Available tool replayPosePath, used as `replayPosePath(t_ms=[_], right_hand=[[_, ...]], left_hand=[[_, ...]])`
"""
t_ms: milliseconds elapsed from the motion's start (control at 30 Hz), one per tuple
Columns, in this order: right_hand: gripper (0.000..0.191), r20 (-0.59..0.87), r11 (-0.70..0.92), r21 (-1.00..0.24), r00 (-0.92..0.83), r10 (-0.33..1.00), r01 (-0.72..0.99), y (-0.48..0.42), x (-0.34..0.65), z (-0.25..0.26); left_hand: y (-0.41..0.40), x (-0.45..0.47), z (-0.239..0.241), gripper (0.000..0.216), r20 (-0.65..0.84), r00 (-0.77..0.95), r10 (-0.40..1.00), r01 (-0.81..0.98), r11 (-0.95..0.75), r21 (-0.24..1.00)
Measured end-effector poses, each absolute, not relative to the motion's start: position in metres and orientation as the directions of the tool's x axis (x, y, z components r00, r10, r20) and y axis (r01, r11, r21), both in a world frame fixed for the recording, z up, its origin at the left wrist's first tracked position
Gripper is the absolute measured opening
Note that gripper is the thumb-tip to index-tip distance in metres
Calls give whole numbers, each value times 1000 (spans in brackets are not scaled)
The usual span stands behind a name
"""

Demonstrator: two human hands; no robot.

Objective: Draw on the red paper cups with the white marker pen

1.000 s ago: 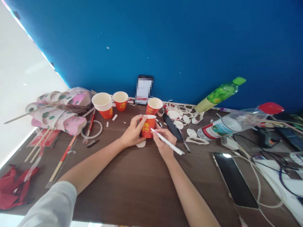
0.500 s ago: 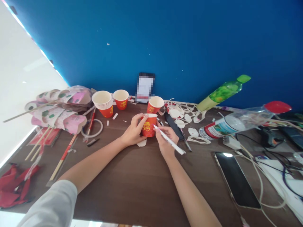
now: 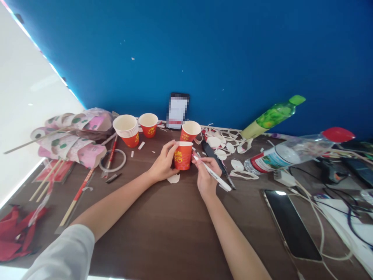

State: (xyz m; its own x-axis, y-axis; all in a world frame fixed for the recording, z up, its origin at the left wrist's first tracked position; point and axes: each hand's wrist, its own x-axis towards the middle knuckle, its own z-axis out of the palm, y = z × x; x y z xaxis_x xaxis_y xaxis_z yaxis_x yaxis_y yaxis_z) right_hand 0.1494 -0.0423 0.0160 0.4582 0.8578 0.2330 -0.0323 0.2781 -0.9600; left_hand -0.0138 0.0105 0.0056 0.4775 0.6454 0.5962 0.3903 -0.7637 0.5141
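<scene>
A red paper cup with yellow lettering stands upright on the brown table. My left hand is closed around its left side, thumb low and fingers near the rim. In my right hand is a white pen, its tip end close to the cup's right side. Whether the tip touches the cup I cannot tell. Just behind stands another red paper cup. Beneath my left hand lies a small white paper scrap.
Back left stand a stack of paper cups and a single cup. A phone leans on the blue wall. Paper cuttings, a green bottle, a clear bottle and a dark phone lie right; wrapped flowers left.
The cup in my left hand has turned, so its yellow lettering sits further left. My right hand and the pen have shifted slightly to the right, away from the cup.
</scene>
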Motion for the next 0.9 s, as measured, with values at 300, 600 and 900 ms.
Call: replayPosePath(t_ms=[300,600,900], right_hand=[[12,234,281,-958,432,871,-47,-43,148,21],[12,204,204,-978,443,873,49,-46,141,35],[10,169,173,-984,482,859,37,-44,140,37]], left_hand=[[12,-13,6,100,566,466,680,386,-732,561],[13,-12,5,97,596,461,658,374,-753,542],[13,-13,6,95,582,436,686,430,-727,535]])
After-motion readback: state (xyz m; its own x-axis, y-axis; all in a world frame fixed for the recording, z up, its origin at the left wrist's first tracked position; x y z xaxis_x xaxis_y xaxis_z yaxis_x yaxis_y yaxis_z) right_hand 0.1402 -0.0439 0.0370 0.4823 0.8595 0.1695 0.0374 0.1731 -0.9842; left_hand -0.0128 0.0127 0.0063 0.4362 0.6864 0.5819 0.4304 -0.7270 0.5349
